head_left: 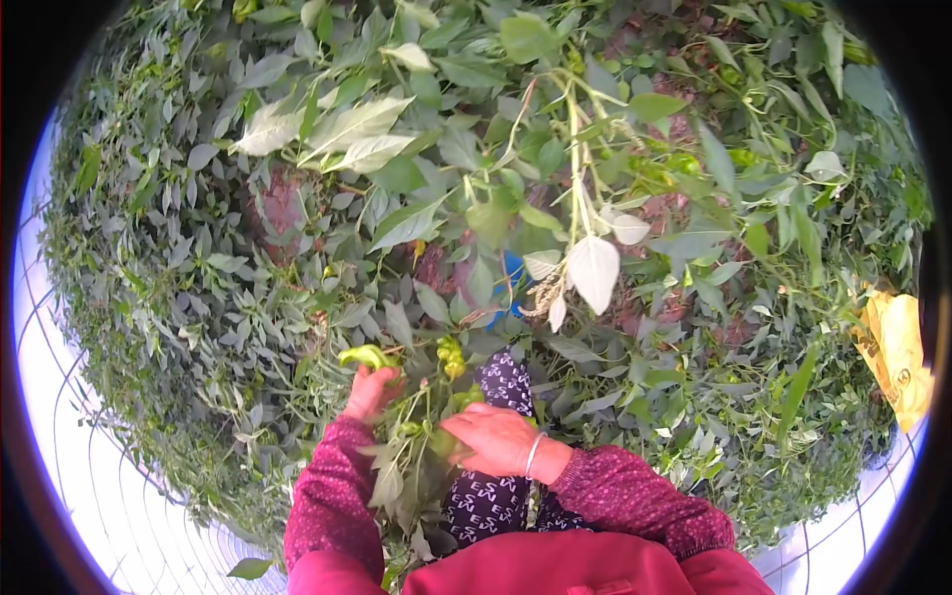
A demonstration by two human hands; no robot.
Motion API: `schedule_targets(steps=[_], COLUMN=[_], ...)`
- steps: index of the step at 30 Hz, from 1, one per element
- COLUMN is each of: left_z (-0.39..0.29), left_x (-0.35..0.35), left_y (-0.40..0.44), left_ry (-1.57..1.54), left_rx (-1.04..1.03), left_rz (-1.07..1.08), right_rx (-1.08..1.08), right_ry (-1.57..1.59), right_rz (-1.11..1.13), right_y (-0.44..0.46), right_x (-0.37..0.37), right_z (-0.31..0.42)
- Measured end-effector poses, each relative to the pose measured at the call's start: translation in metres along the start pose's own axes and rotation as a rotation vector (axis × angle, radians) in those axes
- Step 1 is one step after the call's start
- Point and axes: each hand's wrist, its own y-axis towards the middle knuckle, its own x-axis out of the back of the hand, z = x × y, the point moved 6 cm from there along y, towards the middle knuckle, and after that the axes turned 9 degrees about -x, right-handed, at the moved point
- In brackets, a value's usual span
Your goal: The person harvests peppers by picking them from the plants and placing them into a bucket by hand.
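Note:
My left hand [374, 393] is closed around a light green pepper [365, 355], whose curved end sticks out above the fingers. My right hand [493, 438], with a white bracelet at the wrist, reaches in from the right. Its fingers are bent over a pale green pepper [440, 444] among the leaves; the fingertips are partly hidden. Between and above the hands hangs a crinkled yellow-green pepper [451, 357]. Drooping leaves and stems of a pepper plant [390, 483] lie between my forearms, in front of my patterned trousers.
Dense pepper plants [178, 268] surround me. A tall stem with pale leaves [593, 270] leans close in front. Something blue [512, 283] shows through the foliage. At the right edge is a yellow printed bag [897, 357]. Patches of reddish soil [281, 210] appear between plants.

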Motion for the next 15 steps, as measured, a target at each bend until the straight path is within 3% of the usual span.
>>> schedule_targets(steps=[2,3,5,7,9,11,12,15], left_z=[-0.015,-0.004,-0.009,-0.028,-0.067,-0.084,-0.109,-0.156], left_x=[-0.010,0.008,0.006,0.001,-0.015,-0.002,-0.010,-0.023], left_y=[-0.015,-0.004,-0.012,-0.022,-0.052,-0.054,-0.067,-0.083], left_ry=[-0.041,0.116,0.073,-0.179,0.259,0.279,0.305,0.455], left_rx=[-0.138,-0.044,-0.168,-0.342,-0.235,-0.404,-0.476,-0.737], left_rz=[0.113,0.047,-0.039,-0.075,-0.170,-0.122,-0.207,-0.284], right_rx=[-0.036,-0.052,-0.086,-0.121,-0.095,-0.077,-0.041,-0.186], right_ry=[0.066,0.101,0.146,0.162,0.168,0.183,0.180,0.204], right_rz=[-0.057,-0.085,-0.146,-0.192,-0.271,-0.298,-0.339,-0.368], right_y=[-0.006,-0.009,-0.016,-0.024,-0.034,-0.041,-0.044,-0.052], right_x=[0.014,0.020,0.033,0.045,0.048,0.053,0.057,0.076], right_z=[-0.001,-0.002,-0.003,-0.002,-0.007,-0.012,-0.011,-0.022])
